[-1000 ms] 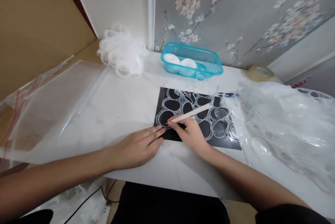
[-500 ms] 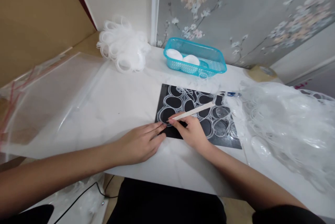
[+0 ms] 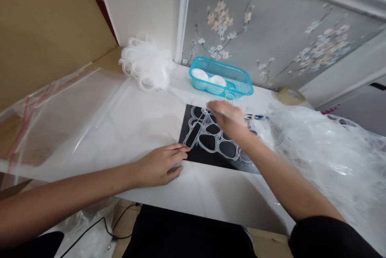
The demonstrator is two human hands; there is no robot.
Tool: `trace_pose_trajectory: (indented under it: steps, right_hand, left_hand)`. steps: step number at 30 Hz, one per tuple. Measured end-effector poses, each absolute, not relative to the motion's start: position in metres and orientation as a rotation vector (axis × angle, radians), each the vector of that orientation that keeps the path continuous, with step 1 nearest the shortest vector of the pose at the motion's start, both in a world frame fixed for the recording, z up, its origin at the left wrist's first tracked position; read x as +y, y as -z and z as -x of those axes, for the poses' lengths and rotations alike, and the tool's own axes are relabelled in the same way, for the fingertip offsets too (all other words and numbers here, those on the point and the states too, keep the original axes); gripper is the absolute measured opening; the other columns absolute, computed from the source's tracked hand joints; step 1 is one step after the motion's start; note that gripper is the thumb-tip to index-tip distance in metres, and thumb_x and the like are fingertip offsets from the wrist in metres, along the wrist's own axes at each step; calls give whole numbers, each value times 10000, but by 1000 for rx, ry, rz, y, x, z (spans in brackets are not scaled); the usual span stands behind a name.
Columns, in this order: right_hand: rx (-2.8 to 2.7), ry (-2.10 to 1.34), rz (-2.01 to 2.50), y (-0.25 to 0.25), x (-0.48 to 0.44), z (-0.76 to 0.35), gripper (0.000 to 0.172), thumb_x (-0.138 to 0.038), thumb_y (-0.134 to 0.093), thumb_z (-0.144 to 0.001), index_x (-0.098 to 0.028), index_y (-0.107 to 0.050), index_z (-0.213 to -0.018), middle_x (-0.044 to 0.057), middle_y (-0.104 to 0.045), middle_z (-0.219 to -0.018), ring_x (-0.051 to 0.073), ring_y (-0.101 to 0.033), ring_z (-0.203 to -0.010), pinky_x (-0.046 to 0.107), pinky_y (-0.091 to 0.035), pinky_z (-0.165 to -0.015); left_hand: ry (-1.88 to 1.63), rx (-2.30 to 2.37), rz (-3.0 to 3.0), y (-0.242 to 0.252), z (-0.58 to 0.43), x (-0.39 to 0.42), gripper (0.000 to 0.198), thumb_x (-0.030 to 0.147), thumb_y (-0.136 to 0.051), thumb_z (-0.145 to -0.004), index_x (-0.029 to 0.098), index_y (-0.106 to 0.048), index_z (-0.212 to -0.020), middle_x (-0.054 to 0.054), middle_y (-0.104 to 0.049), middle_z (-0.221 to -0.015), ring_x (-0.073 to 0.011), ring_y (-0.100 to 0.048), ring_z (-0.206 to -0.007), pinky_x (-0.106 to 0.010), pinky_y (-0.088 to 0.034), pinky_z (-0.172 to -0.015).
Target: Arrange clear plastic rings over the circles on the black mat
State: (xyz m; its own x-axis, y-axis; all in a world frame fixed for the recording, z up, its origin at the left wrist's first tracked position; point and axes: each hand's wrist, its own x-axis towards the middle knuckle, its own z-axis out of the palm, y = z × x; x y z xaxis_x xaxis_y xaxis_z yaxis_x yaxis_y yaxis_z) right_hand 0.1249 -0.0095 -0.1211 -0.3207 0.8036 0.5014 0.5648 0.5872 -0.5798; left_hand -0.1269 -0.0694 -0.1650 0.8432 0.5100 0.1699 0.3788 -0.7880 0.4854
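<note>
My left hand (image 3: pixel 164 164) lies flat on the white table with its fingers stretched out. Its fingertips press one end of a thin translucent ring against the left edge of a black mat (image 3: pixel 196 154). Several translucent rings (image 3: pixel 207 143) lie in overlapping loops on the mat. Over the mat's far part is my right hand (image 3: pixel 227 118), closed and smeared by motion. A pale flat stick (image 3: pixel 232 109) shows as a faint blur across it. Thin strands run drawn out from my left fingertips towards the right hand; their far end is hard to make out.
A blue basket (image 3: pixel 221 65) with white rolls stands behind the mat. At the back left sits a bunch of white rings (image 3: pixel 147 65). Clear plastic bags (image 3: pixel 69 113) lie left, a heap of translucent rings (image 3: pixel 325 149) right. A tape roll (image 3: pixel 290 95) is near the wall.
My right hand has lifted and moved away from my left fingertips, towards the far side of the mat. The strands between them are now drawn out. My left hand stays nearly in place.
</note>
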Motion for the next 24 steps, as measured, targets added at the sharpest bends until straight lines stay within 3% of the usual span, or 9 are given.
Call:
trace_pose_trajectory:
  steps: [5, 11, 14, 17, 19, 22, 24]
  right_hand:
    - [-1599, -438, 1286, 81, -7, -134, 159, -320, -558, -871, -276, -689, -793, -12, -697, -940, 174, -620, -876, 294, -456, -829]
    - [-992, -1206, 1031, 88, -75, -149, 151, -335, -734, -736, -215, -679, -810, -6, -709, -713, 189, -685, -852, 354, -508, -875]
    - [-569, -1497, 940, 83, -102, -174, 169, -280, -785, -686, -201, -686, -798, 7, -730, -704, 168, -704, -822, 299, -541, -825]
    - [-289, -1614, 857, 78, -123, -197, 149, -223, -795, -673, -205, -691, -779, 12, -751, -788, 139, -709, -775, 242, -556, -744]
    - [-206, -1622, 778, 76, -135, -210, 140, -193, -794, -673, -204, -691, -768, 0, -753, -790, 131, -711, -768, 231, -557, -737]
    - [-177, -1609, 659, 70, -154, -231, 111, -168, -768, -704, -206, -693, -776, -21, -753, -784, 117, -714, -770, 218, -553, -743]
    - [-175, -1599, 585, 66, -168, -247, 86, -167, -746, -731, -208, -694, -786, -28, -755, -788, 108, -714, -780, 210, -550, -749]
  left_hand:
    - [-415, 676, -2516, 162, 133, -69, 238, 205, -483, -887, 164, -552, -1112, -120, -546, -1312, -231, -467, -1258, -409, -419, -1030]
    - [-607, 795, -2530, 158, 125, -53, 267, 285, -470, -923, 190, -517, -1168, -108, -497, -1352, -216, -457, -1247, -407, -395, -1035]
    - [-556, 925, -2600, 153, 96, -21, 413, 386, -488, -908, 192, -463, -1271, -108, -470, -1372, -236, -420, -1267, -418, -340, -1063]
    - [-443, 975, -2679, 144, 46, 22, 683, 496, -578, -816, 145, -376, -1366, -152, -389, -1425, -285, -333, -1318, -423, -271, -1086]
    - [-208, 1006, -2686, 136, 7, 47, 765, 519, -637, -740, 106, -412, -1344, -187, -458, -1358, -333, -374, -1274, -429, -308, -1036]
    - [190, 926, -2645, 119, -48, 69, 377, 367, -642, -713, 103, -659, -982, -140, -675, -913, -301, -602, -884, -366, -442, -786]
    - [295, 819, -2653, 99, -81, 75, 133, 260, -629, -671, 133, -660, -696, -78, -647, -673, -231, -588, -650, -313, -433, -648]
